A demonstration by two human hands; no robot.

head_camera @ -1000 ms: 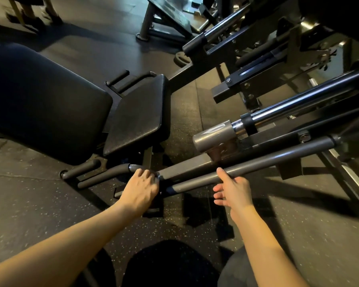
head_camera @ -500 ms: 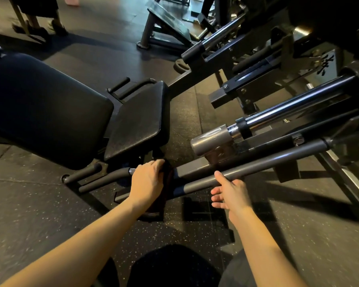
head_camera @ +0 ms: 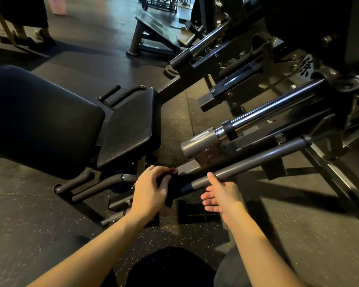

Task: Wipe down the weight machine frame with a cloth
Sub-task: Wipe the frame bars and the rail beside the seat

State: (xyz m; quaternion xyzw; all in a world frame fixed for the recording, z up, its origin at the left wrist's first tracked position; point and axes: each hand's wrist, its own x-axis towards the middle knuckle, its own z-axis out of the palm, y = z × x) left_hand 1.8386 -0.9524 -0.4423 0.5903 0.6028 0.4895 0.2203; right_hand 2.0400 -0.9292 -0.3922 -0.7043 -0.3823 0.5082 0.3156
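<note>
The left hand (head_camera: 151, 192) is curling its fingers around a dark cloth (head_camera: 172, 188), bunching it against the near end of the grey frame bar (head_camera: 247, 162). At three o'clock from it, the right hand (head_camera: 222, 193) is hovering with fingers straight and spread, thumb just touching that bar. The bar is running off toward two o'clock, under the chrome sleeve (head_camera: 201, 141); the seat pad (head_camera: 131, 125) is sitting at eleven o'clock. The likely risks are the bunched cloth skipping the bar's underside, or knuckles knocking the bracket beneath the sleeve as the wipe is travelling outward.
</note>
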